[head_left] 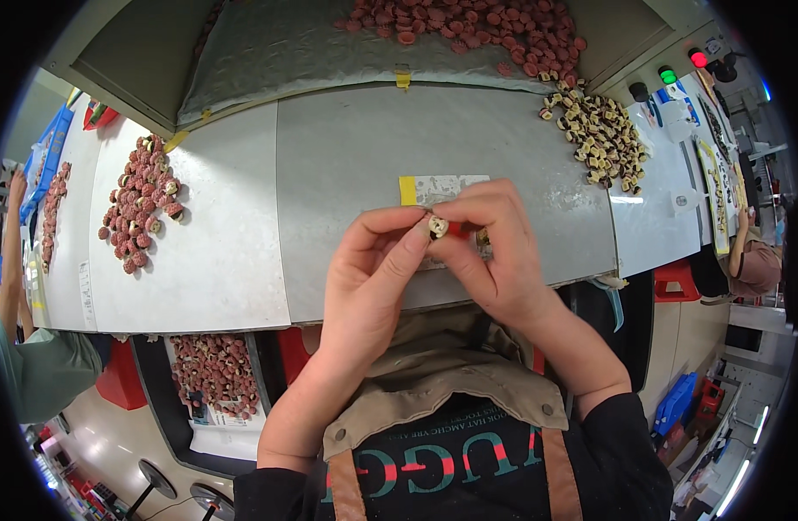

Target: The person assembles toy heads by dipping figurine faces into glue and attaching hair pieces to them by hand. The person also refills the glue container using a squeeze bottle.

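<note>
Over the table's near part, my left hand [368, 265] pinches a small rounded cream-and-dark piece [438, 227] between thumb and finger. Closed in from the other side, my right hand [503, 252] has its fingertips on the same piece. A bit of bright red [457, 229] shows between the right thumb and finger; what it belongs to is hidden. Under the hands lies a pale sheet [451, 184] with a yellow strip [407, 191] at its corner, partly covered by my fingers.
Pink ridged cups [477, 22] are heaped at the back. Cream-and-dark pieces [603, 139] pile up on the right, pink bumpy balls [138, 204] on the left. More balls fill a dark tray [212, 373] below the table edge. Other people [51, 365] sit at both sides.
</note>
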Demonstrator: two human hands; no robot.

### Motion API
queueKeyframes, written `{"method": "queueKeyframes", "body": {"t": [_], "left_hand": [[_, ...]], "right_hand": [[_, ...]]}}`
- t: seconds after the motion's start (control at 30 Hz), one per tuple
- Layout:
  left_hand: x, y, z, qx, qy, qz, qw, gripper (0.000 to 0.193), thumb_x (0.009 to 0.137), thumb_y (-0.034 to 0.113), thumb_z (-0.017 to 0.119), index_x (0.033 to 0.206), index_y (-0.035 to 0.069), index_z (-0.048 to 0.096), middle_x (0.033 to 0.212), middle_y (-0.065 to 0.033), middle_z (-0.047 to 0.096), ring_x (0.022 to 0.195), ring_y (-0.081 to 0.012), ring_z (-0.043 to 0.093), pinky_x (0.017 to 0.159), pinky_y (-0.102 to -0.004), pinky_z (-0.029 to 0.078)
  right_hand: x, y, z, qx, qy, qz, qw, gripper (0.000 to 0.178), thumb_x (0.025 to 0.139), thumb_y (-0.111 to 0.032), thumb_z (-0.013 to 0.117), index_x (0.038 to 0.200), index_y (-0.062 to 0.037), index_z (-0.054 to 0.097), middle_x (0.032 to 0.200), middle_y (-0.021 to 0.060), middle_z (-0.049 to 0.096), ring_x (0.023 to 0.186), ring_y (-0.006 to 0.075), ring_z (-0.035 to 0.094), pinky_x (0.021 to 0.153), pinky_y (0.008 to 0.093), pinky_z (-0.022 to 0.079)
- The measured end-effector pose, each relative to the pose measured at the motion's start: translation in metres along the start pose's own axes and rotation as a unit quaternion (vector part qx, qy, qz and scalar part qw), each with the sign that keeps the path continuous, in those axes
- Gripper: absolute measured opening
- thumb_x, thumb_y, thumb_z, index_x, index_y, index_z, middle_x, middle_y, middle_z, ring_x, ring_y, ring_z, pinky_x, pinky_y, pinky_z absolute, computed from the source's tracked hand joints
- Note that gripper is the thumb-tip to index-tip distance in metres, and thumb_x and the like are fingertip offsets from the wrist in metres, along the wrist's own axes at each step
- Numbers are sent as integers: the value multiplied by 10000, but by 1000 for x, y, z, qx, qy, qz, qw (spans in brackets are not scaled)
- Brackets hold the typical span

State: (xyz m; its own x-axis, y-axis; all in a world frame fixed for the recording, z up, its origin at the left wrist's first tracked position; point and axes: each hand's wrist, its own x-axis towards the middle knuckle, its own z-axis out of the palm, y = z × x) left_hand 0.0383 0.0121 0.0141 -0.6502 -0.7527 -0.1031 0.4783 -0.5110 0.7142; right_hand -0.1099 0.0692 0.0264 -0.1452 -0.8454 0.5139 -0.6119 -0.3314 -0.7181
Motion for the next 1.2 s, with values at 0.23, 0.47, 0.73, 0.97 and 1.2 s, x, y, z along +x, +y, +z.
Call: {"method": "queueKeyframes", "body": {"t": [0.23,0.47,0.73,0.97,1.2], "left_hand": [[-2,8,11,49,2,-31,998,483,931,35,582,1360,39,360,1087,-86,597,1009,-116,575,892,-273,472],[0,-6,16,155,-8,37,987,477,923,-3,589,1343,39,367,1041,-77,597,953,-98,575,836,-228,474],[1,-10,25,205,-4,52,977,423,912,-6,601,1294,33,424,1045,-70,599,960,-92,571,838,-228,475],[24,57,-39,827,39,245,504,246,877,62,596,1121,42,610,1135,-156,612,1042,-322,581,896,-398,458],[74,79,-7,865,36,255,430,297,855,121,626,1147,70,600,1166,-139,596,1108,-333,546,950,-434,411]], "right_hand": [[15,0,-18,-115,-87,-92,985,379,667,-128,792,1015,-81,651,942,52,562,841,218,555,701,339,472],[21,5,-24,-159,-74,-146,974,371,596,-98,785,936,-67,638,868,46,568,739,241,566,633,345,476],[14,6,-33,-167,-85,-126,974,369,631,-124,770,968,-75,628,899,46,582,802,238,585,691,362,477],[7,64,-115,-325,-55,-53,943,247,813,-170,684,1040,-84,639,955,74,609,911,266,582,810,385,458],[50,117,-162,-382,-72,-52,920,179,855,-100,621,1027,-51,640,939,90,616,908,290,565,829,382,459]]}}
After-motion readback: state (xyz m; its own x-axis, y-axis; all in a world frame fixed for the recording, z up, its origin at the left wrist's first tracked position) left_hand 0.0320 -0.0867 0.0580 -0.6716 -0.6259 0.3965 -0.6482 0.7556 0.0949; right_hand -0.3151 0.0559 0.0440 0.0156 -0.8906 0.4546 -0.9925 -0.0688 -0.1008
